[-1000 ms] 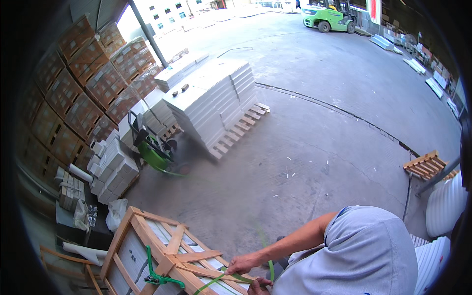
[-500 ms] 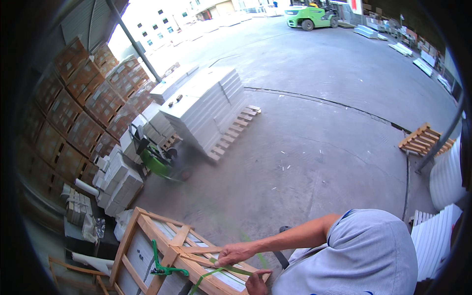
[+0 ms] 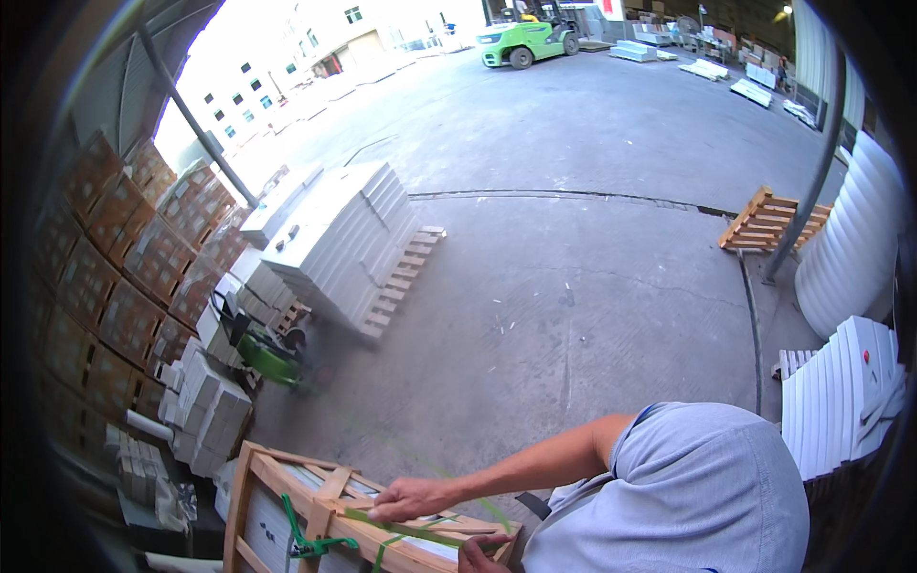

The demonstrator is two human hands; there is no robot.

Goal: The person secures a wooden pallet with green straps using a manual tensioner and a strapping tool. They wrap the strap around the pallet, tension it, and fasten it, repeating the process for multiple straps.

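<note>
Above the slatted wooden crate point(image 3: 280, 480), a flat green strap point(image 3: 415, 531) is pinched by both hands point(image 3: 413, 499), now farther apart.

PLACE: warehouse loading area | green forklift point(image 3: 525, 44) | stacked brown boxes point(image 3: 131, 253) | palletised white slabs point(image 3: 334, 250) | concrete floor point(image 3: 611, 353)
</note>
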